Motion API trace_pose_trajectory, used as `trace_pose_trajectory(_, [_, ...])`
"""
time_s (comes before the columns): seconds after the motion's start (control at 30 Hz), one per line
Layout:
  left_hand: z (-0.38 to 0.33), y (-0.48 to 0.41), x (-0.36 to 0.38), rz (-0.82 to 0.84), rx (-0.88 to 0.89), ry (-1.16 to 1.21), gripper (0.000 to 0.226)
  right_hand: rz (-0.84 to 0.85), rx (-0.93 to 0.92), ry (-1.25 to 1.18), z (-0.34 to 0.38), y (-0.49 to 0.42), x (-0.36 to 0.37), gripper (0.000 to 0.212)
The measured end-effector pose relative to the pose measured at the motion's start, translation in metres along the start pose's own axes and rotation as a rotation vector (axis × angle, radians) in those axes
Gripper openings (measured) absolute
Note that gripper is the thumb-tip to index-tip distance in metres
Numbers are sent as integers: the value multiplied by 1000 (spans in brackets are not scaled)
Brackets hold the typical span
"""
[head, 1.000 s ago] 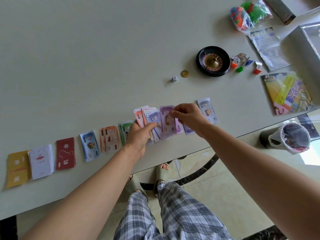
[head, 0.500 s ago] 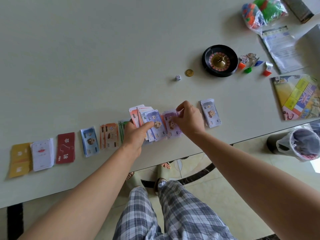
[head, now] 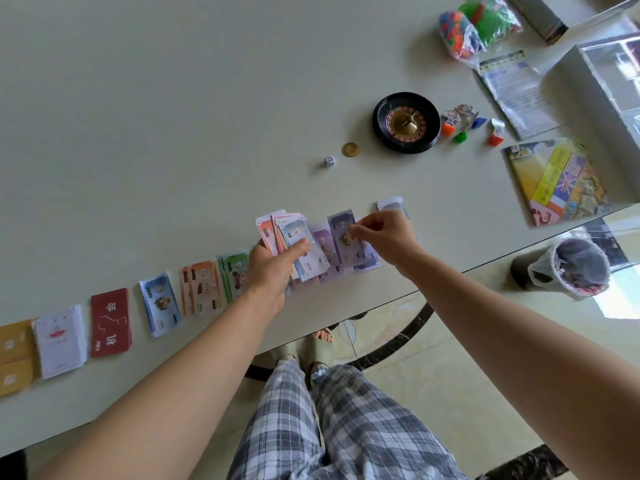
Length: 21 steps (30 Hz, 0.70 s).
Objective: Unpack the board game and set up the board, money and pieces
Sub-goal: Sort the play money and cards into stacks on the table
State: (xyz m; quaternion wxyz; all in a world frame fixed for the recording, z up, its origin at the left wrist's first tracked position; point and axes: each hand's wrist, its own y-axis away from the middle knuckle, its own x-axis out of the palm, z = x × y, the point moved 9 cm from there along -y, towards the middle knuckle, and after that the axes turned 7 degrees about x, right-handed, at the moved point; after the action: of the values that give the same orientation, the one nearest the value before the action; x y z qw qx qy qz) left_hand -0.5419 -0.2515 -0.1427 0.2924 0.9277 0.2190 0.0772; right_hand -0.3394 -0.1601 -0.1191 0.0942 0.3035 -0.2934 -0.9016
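My left hand (head: 273,268) grips a fanned stack of play money (head: 294,237) just above the table's near edge. My right hand (head: 384,237) pinches a purple note (head: 341,225) at the right end of that fan. Sorted money piles lie in a row to the left: green (head: 233,271), orange (head: 201,292), blue (head: 160,303). Another pile (head: 389,203) peeks out behind my right hand. The folded game board (head: 554,181) lies at the right. Small player pieces (head: 464,124) stand beside the roulette wheel (head: 406,122).
A red card deck (head: 110,322), a white deck (head: 60,341) and yellow cards (head: 15,355) lie at the far left. A die (head: 329,161) and a gold coin (head: 350,149) sit mid-table. A bag of plastic pieces (head: 478,26), a leaflet (head: 516,95) and the box (head: 602,77) are at the far right. A lined bin (head: 571,268) stands on the floor.
My right hand dipped toward the table beside the fan, then rose again; it now holds a purple note at the fan's right end. My left hand keeps its hold on the fan.
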Motion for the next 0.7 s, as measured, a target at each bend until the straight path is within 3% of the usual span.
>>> trace_pose_trajectory(0.27, [-5, -5, 8, 88, -17, -38, 16, -238, 6, 302, -9, -3, -7, 12])
trace_pose_trajectory(0.37, [-7, -9, 10, 109, -25, -70, 18, -325, -24, 295, -1, 3, -9, 19])
trace_pose_trajectory(0.43, [-7, -13, 12, 122, -31, -88, 18, -240, -75, 109, 10, 7, -2, 22])
trace_pose_trajectory(0.5, [-8, -15, 16, 142, -42, -123, 17, 10, -84, -76, 22, 14, 17, 26])
trace_pose_trajectory(0.57, [-11, -14, 23, 169, -53, -127, 19, 198, -67, -85, 29, 21, 34, 24])
trace_pose_trajectory(0.7, [-14, -8, 39, 238, -157, 21, 23, 123, -31, -161, 26, 17, 23, 18])
